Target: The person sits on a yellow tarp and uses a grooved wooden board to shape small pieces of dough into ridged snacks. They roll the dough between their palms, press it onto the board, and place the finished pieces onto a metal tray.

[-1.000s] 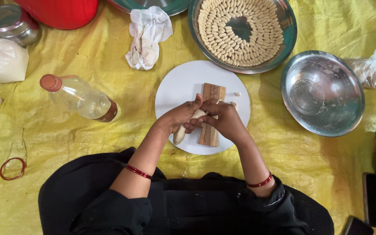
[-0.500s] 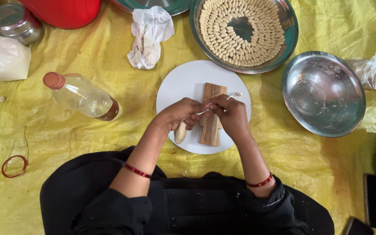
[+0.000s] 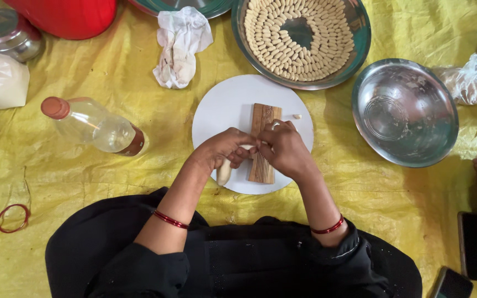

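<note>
From my remote seat I look straight down on a person in black sleeves working over a round white plate [image 3: 222,105] laid on a crinkled yellow plastic sheet [image 3: 139,165]. A small ridged wooden board [image 3: 264,124] lies lengthwise on the plate. My left hand [image 3: 222,150] is curled around a pale roll of dough [image 3: 224,171], whose lower end sticks out below the fingers just beside the board's left edge. My right hand [image 3: 285,149] rests over the middle of the board, its fingers pressed together and meeting the left hand's fingertips; I cannot tell what, if anything, it pinches. A tiny pale scrap of dough [image 3: 297,116] sits on the plate to the right of the board. A thin red bangle circles each wrist.

Beyond the plate, touching its far rim, stands a wide steel tray [image 3: 360,33] filled with small shaped dough pieces [image 3: 271,38] set in rings. To the right lies an empty steel bowl [image 3: 404,113], with a knotted clear plastic bag [image 3: 465,83] past it. On the left, a clear plastic bottle with an orange cap [image 3: 92,124] lies on its side. A crumpled white cloth [image 3: 180,47] sits above the plate; a red ring-shaped band [image 3: 12,217] lies near the left edge.
</note>
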